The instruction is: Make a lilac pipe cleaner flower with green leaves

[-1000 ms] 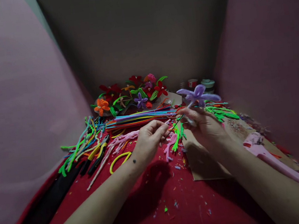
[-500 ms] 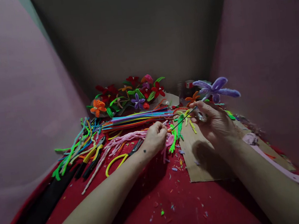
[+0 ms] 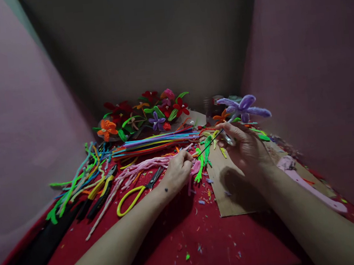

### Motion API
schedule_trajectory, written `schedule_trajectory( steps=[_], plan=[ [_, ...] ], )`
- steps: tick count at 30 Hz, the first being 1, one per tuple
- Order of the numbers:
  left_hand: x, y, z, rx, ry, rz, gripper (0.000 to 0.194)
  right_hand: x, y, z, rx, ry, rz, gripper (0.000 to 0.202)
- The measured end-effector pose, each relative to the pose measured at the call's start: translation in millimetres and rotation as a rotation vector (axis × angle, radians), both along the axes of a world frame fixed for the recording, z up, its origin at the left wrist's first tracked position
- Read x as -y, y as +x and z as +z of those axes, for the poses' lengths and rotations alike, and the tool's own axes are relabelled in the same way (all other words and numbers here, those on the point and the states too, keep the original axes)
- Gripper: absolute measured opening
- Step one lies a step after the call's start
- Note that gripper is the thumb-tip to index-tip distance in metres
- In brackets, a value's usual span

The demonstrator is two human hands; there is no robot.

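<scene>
A purple pipe-cleaner flower point(image 3: 246, 109) points up and right from my right hand point(image 3: 245, 148), whose thumb and fingers pinch it near the top of its stem. A small shiny roll point(image 3: 228, 139), which looks like tape, sits in the same fingers. The thin dark stem point(image 3: 208, 145) slants down and left to my left hand point(image 3: 179, 168). There the fingertips are pinched together at its lower end; the exact contact is hidden. Beneath the stem lie green pipe-cleaner leaves point(image 3: 202, 165), and pink pipe cleaners point(image 3: 142, 166) run behind my left hand.
Yellow-handled scissors point(image 3: 130, 200) and pliers point(image 3: 102, 191) lie left of my left forearm. A pipe-cleaner bundle point(image 3: 155, 142) and several finished flowers point(image 3: 157, 121) are at the back. Under my right hand is a cardboard sheet point(image 3: 225, 199); a pink tool point(image 3: 316, 189) lies right. Scraps litter the red cloth point(image 3: 177, 259).
The whole view has shifted, so things appear slightly further left. Both hands keep their hold on the flower and stem, with little visible change between them.
</scene>
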State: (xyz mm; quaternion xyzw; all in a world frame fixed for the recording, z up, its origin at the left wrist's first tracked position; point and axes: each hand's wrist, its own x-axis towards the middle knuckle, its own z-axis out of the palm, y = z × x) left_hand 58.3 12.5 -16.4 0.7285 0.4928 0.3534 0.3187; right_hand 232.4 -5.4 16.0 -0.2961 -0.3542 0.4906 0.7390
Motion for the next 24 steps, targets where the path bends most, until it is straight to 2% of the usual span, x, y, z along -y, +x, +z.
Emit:
schedule_trajectory(
  steps=[4,10,16,21,24],
  plan=[
    [2.7,-0.5,1.1,-0.098,0.119,-0.051,0.014,0.1,-3.3,-0.4,0.007,-0.016,0.017,0.006],
    [4.2,0.1,2.0,-0.118,0.031,-0.055,0.008,-0.2,-9.0,-6.6,0.033,-0.041,0.037,0.008],
    [6.8,0.4,2.2,-0.12,0.076,-0.07,0.02,2.6,-11.3,-5.4,0.065,-0.062,0.042,0.007],
    [7.2,0.3,-0.2,-0.188,0.084,-0.041,0.01,1.1,-3.9,0.0,0.02,-0.034,0.007,0.006],
    [9.4,2.4,-3.7,-0.323,0.1,-0.078,0.01,-2.4,3.0,0.8,0.002,-0.006,-0.016,0.006]
  ],
)
